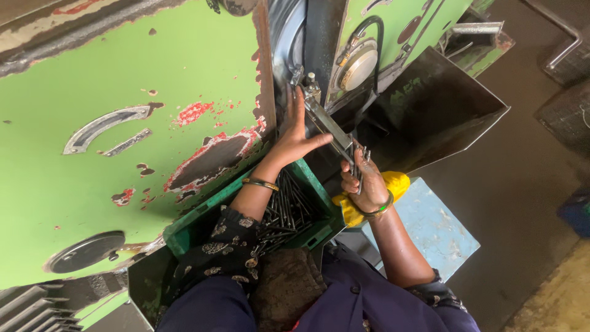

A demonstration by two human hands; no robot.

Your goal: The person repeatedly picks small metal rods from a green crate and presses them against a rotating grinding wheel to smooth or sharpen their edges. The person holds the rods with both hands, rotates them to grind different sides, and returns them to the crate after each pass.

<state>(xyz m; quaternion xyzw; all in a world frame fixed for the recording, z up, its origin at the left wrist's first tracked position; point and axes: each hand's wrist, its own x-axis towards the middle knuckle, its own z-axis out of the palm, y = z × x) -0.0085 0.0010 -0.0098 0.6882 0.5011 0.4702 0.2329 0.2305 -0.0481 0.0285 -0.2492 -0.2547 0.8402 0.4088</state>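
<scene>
The person is sitting close to a big green machine (123, 123) with chipped paint. The left hand (294, 136) is resting flat, with its fingers spread wide, against a slanted metal guide rail (327, 126) that is going up into the machine. The right hand (364, 181) is closing its fingers around a small bundle of thin metal rods (362, 161) and is holding it at the lower end of the rail. Many more rods are lying in the green plastic crate (313, 184) on the lap, so I judge the feeding work is far from finished. A yellow cloth (396, 183) is lying under the right wrist.
</scene>
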